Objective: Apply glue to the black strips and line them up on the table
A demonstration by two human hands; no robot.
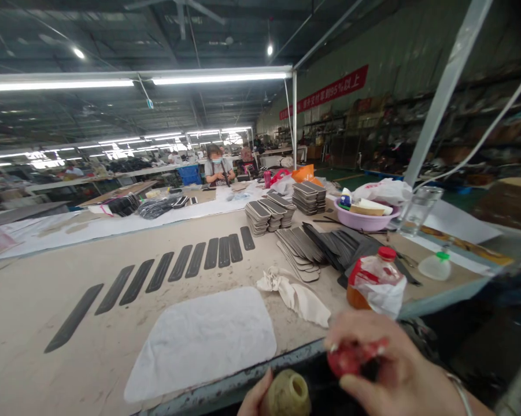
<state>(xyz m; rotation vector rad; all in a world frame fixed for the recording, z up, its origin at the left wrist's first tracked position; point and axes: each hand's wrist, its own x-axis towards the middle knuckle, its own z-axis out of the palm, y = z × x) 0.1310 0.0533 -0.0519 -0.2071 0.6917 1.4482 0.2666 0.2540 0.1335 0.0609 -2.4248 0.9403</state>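
Note:
At the bottom edge, my left hand (255, 398) is wrapped round a yellowish bottle (287, 394) whose round mouth is uncovered. My right hand (381, 358), slightly blurred, pinches a red cap (347, 359) to the right of the bottle and apart from it. Beyond them on the table lie a white cloth (208, 341) and a twisted cream rag (295, 292). A row of dark strips (158, 271) runs diagonally across the table (91, 260). Just past my right hand stands a red-capped bottle (385, 254) partly covered by a plastic bag.
Stacked pieces (258, 216) and dark sheets (344, 248) lie farther back. On the right are a purple basin (364, 221), a clear jar (420, 211) and a green-topped bottle (436, 266). A person (219, 167) sits beyond the table.

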